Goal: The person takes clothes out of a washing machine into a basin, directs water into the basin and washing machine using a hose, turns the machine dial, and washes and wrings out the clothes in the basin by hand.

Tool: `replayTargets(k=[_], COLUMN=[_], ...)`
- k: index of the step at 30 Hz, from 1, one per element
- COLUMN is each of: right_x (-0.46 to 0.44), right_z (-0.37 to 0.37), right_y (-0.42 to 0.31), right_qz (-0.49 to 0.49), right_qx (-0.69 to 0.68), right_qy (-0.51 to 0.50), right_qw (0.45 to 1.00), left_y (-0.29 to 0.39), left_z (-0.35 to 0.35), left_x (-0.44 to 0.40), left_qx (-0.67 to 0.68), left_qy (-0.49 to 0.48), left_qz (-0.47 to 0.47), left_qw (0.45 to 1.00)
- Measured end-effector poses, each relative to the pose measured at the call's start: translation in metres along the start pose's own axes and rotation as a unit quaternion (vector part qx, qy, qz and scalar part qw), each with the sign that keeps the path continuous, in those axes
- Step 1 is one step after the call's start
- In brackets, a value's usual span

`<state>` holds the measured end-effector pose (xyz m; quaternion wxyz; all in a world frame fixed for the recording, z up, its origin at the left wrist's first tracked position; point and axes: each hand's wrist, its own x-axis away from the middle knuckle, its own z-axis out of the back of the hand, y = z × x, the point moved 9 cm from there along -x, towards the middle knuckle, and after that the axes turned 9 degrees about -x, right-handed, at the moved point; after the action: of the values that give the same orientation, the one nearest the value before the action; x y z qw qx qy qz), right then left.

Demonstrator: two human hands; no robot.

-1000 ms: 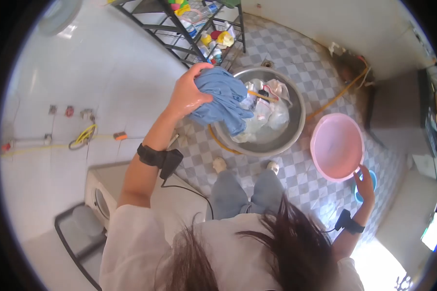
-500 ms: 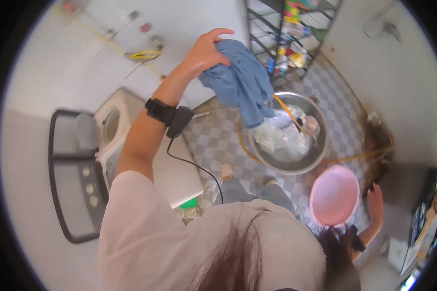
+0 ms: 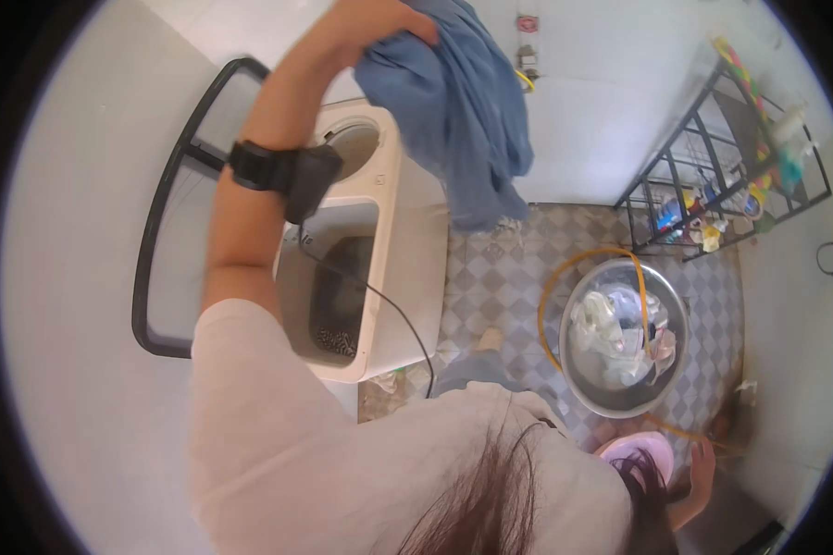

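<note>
At the top, my left hand (image 3: 379,26) is closed on a bunched blue garment (image 3: 463,120), which hangs down beside the twin-tub washing machine (image 3: 407,268). The machine's lid (image 3: 187,148) is raised, its larger tub (image 3: 342,287) bare to view and its small round spin opening (image 3: 356,148) partly behind my wrist. Low on the right, my right hand (image 3: 701,476) has its fingers stretched out and holds nothing. It is beside a pink basin (image 3: 655,448), partly covered by my hair.
A metal basin (image 3: 572,375) with clear plastic bags (image 3: 620,338) stands on the checked floor (image 3: 500,268). An orange hose (image 3: 548,314) runs over and around it. A black shelf rack (image 3: 703,139) with bottles stands at the back right. A cable (image 3: 407,347) trails from my left wrist.
My view has turned left, bringing the washing machine's open tub into sight. The blue garment, still in my left hand, has swung from above the metal basin toward the machine.
</note>
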<state>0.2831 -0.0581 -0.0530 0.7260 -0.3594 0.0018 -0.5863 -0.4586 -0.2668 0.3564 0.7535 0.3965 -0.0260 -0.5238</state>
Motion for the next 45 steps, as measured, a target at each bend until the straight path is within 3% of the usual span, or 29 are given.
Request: replayTargets(k=[7,11,15,18,19,23,26,29,32,34,35,37,38,40,41,42,44,45], right_x=[-0.086,-0.079,-0.080,-0.072,-0.072,-0.078,-0.084,-0.098,-0.123,-0.136,-0.135,-0.138,-0.147,-0.159,-0.158,-0.154,-0.144,-0.134], right_z=[-0.014,-0.044,-0.037,-0.047,-0.047,-0.057,-0.069,-0.075,-0.066,-0.061,-0.066,-0.079,-0.088,-0.111,-0.120,-0.131,-0.136,-0.135], right_y=[-0.084,-0.128,-0.151,-0.162,-0.154,-0.133,-0.148,-0.157,-0.151,-0.177,-0.195,-0.235,-0.244,-0.262,-0.272,-0.292,-0.313,-0.317], right_qz=[0.039,0.046,-0.008,0.016,-0.023,-0.061,-0.044,-0.014,-0.045,0.111,0.107,-0.027,-0.028,0.011,0.007,0.036,0.056,0.063], right_qx=[0.008,0.030,0.045,0.063,0.044,-0.012,0.021,-0.016,-0.007,0.222,0.227,0.067,0.070,0.015,0.014,0.007,-0.004,-0.003], right_qy=[-0.036,-0.080,-0.073,-0.105,-0.100,-0.093,-0.114,-0.112,-0.144,-0.137,-0.145,-0.136,-0.141,-0.181,-0.183,-0.185,-0.181,-0.177], right_qw=[0.999,0.995,0.996,0.992,0.994,0.994,0.992,0.993,0.989,0.959,0.957,0.988,0.987,0.983,0.983,0.982,0.982,0.982], left_y=[-0.085,-0.225,-0.331,-0.445,-0.475,-0.548,-0.605,-0.622,-0.618,-0.593,-0.585,-0.552,-0.560,-0.595,-0.608,-0.637,-0.660,-0.673], left_z=[0.109,0.155,0.156,0.150,0.144,0.092,0.045,0.030,0.051,0.069,0.069,0.076,0.071,0.032,0.020,-0.012,-0.037,-0.042], left_x=[-0.033,-0.004,0.009,0.051,0.064,0.123,0.158,0.154,0.132,0.123,0.122,0.125,0.135,0.151,0.172,0.195,0.203,0.200], left_qx=[-0.086,-0.151,-0.344,-0.293,-0.282,-0.258,-0.230,-0.239,-0.202,-0.186,-0.188,-0.212,-0.214,-0.301,-0.302,-0.395,-0.470,-0.435], left_qy=[0.099,0.126,0.164,0.198,0.197,0.178,0.205,0.262,0.296,0.332,0.326,0.403,0.400,0.222,0.217,0.033,-0.158,-0.263], left_qz=[0.113,0.129,0.156,0.256,0.299,0.426,0.438,0.416,0.392,0.339,0.346,0.244,0.249,0.277,0.277,0.337,0.370,0.435], left_qw=[0.985,0.972,0.911,0.900,0.890,0.849,0.845,0.838,0.847,0.861,0.859,0.856,0.856,0.885,0.886,0.854,0.786,0.743])
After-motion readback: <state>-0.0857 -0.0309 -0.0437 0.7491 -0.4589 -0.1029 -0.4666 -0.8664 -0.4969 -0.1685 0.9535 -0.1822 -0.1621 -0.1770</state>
